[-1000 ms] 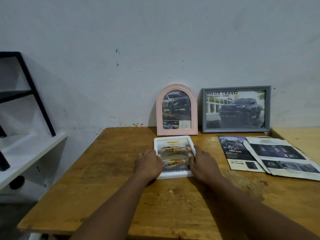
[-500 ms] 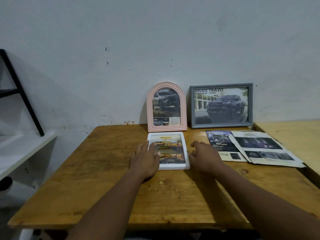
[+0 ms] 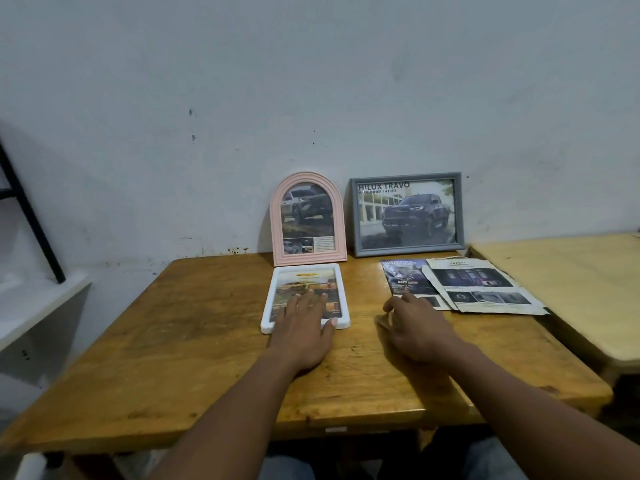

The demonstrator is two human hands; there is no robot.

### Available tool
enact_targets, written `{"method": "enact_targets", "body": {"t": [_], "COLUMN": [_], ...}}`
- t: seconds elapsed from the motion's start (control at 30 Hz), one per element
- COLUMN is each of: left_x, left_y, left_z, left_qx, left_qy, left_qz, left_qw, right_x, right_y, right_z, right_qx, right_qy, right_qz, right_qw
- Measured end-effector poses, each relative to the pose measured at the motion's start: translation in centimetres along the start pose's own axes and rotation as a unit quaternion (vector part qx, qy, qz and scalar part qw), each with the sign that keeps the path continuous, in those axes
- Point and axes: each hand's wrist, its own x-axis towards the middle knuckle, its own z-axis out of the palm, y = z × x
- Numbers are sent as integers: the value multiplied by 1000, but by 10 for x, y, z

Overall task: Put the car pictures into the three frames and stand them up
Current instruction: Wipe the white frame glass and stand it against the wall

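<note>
Left hand (image 3: 304, 320) lies flat, fingers spread, on the white rectangular plastic frame (image 3: 273, 306); right hand (image 3: 415, 327) loosely curled, empty. Risk: lifting could shift the picture inside.

Left hand (image 3: 304, 327) covers lower half of white frame (image 3: 268, 306), its picture mostly hidden. Leaflet (image 3: 481, 287) text too small to read. Black shelf frame (image 3: 33, 220) cut off at left edge. Forearms cut at bottom edge.

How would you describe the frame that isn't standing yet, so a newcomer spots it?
On the wooden table, just in front of the pink arched frame at the wall, lies a white frame. Alone of the three it lies flat, under the left hand.
</note>
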Motion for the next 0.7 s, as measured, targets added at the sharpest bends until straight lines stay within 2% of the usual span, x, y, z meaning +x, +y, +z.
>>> {"method": "enact_targets", "body": {"t": [0.23,0.3,0.43,0.7], "left_x": [23,32,43,43], "left_y": [-40,-57,-76,-80], "left_z": [-19,-21,-19,1], "left_qx": [-29,-27,-52,-102], "left_qy": [19,9,-11,8], "left_qz": [-48,-62,-67,-59], "left_qw": [998,998,996,993], "right_x": [44,63,75,46], "right_y": [-25,-37,-52,-38], "right_z": [-9,-4,0,3], "right_qx": [168,157,68,16], "right_qy": [42,15,-86,-85], "right_qz": [57,47,14,-5], "right_qw": [983,986,994,996]}}
